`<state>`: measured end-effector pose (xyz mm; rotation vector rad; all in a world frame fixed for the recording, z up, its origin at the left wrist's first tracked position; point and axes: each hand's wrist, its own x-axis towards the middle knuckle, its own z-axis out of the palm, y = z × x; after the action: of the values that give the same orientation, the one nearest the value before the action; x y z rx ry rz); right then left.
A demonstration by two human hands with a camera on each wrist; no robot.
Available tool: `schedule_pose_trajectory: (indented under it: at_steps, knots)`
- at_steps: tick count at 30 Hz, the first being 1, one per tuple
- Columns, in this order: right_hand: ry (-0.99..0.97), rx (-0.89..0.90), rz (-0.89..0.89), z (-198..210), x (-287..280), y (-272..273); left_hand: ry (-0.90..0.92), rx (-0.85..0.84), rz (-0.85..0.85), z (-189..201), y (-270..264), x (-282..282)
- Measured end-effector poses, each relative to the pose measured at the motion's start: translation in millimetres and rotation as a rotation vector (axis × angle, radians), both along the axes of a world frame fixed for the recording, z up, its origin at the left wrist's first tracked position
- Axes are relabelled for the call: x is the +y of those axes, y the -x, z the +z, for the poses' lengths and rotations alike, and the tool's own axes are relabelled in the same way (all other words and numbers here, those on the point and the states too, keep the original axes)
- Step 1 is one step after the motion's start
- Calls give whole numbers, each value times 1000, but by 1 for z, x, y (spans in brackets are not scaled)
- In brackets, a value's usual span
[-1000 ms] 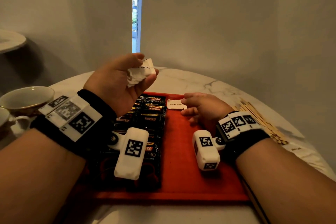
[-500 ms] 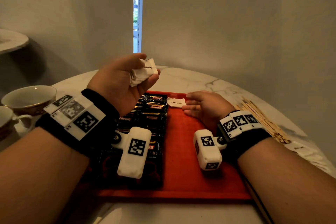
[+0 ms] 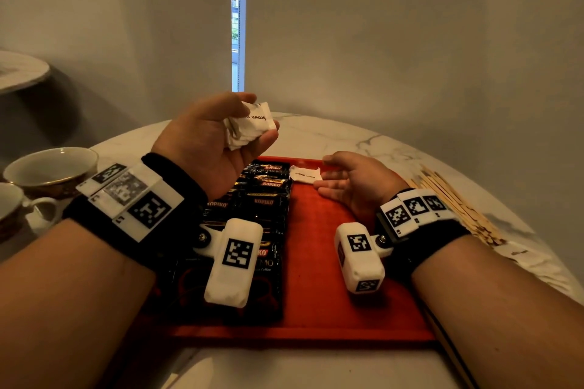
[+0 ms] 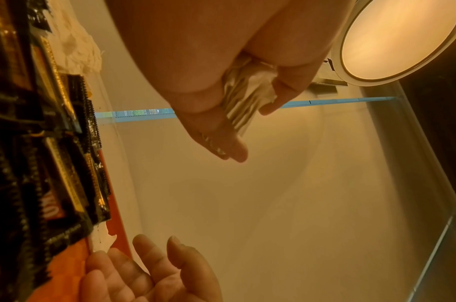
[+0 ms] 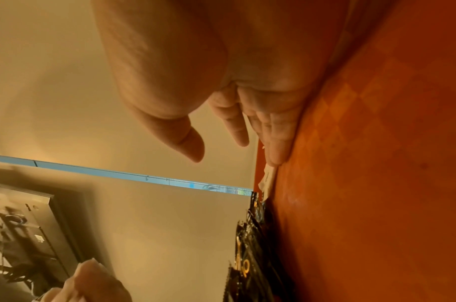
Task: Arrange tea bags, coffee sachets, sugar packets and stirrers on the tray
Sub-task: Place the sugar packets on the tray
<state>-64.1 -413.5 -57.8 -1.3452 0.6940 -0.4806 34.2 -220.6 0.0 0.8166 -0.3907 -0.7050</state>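
Note:
My left hand [image 3: 221,136] is raised over the back left of the red tray [image 3: 331,309] and grips a bunch of white sugar packets [image 3: 249,128]; the same sugar packets [image 4: 243,96] show between thumb and fingers in the left wrist view. One white sugar packet [image 3: 306,173] lies flat at the tray's far edge. My right hand [image 3: 347,180] rests on the tray just right of it, fingers straight, a fingertip [image 5: 276,155] at the packet's edge [image 5: 267,177]. Black coffee sachets [image 3: 265,196] fill the tray's left half.
Wooden stirrers [image 3: 458,205] lie in a pile on the marble table [image 3: 363,136] right of the tray, with more white packets [image 3: 521,256] near them. Two cups [image 3: 50,167] stand at the left. A wall is close behind the table.
My right hand has let go of the single packet, which now lies on the tray, and has drawn back a little with fingers spread. The left hand keeps its bunch, raised slightly.

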Motion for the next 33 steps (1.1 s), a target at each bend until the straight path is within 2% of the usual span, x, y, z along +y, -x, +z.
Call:
schedule_pose_trajectory:
  at_steps: [5,8,12,16,23,33]
  knots:
    - [6,-18,-13,3,0,3,-41,-24,-26,1,5,-1]
    - [-17,-108,1,13,6,9,-68,-81,-65,1,8,0]
    - [-29,-280,228,38,26,25,-83,-135,-121,0,10,-1]
    - [70,-318,363,50,46,33,-87,-164,-80,0,18,-4]
    - [5,-337,260,48,59,30,-110,-243,-101,0,24,-4]
    - [-55,-362,203,47,57,30,-145,-229,-133,-2,22,-5]
